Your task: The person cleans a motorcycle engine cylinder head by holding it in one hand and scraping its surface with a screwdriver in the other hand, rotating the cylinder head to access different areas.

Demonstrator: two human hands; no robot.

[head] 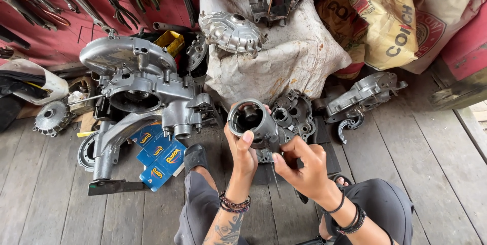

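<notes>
Your left hand grips the grey cast-metal cylinder barrel by its rim, held above the wooden floor; right hand pinches its lower fitting. Likely heavy, rigid, oily: hold the rim firmly.

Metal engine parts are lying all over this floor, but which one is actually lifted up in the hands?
The round, hollow cylinder part, open end facing the camera. The left hand grips its rim and the right hand touches its side; the big engine casing and the other covers rest on the planks.
</notes>
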